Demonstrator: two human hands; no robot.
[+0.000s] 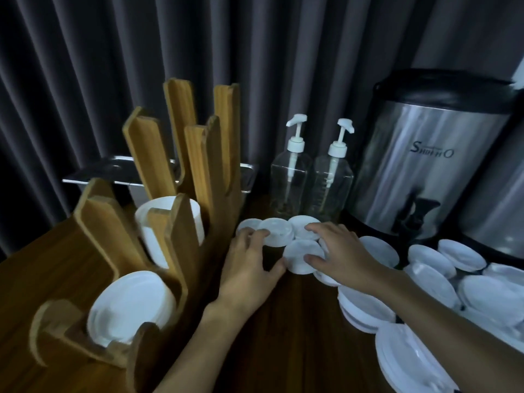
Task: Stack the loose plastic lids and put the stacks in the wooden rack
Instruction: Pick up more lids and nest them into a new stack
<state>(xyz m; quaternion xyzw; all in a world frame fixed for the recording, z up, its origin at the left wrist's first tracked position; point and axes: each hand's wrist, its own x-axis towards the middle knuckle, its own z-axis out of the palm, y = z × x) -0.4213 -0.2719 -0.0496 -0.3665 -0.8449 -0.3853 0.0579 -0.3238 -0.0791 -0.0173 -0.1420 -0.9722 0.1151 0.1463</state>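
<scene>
Four small lids (276, 233) lie loose in a cluster toward the back of the table (297, 321), touching each other, just in front of two pump bottles (289, 177). Left hand (249, 268) is spread: fingertips on a lid at the cluster's left, thumb beside the nearest lid, nothing clamped. Right hand (343, 251) is also spread, fingers laid over the cluster's right side, likely herding the lids together so they can be stacked. Wooden rack (198, 160) stands toward the table's left edge. Two of its slots already hold stacks (127, 310), set on edge so the uprights keep them from rolling. Bigger lids (431, 282) are heaped at the right edge, unsorted. Steel urn (419, 165) sits at the back right corner. Gathering step in hand; plenty of lids left, so the task looks far from done.
</scene>
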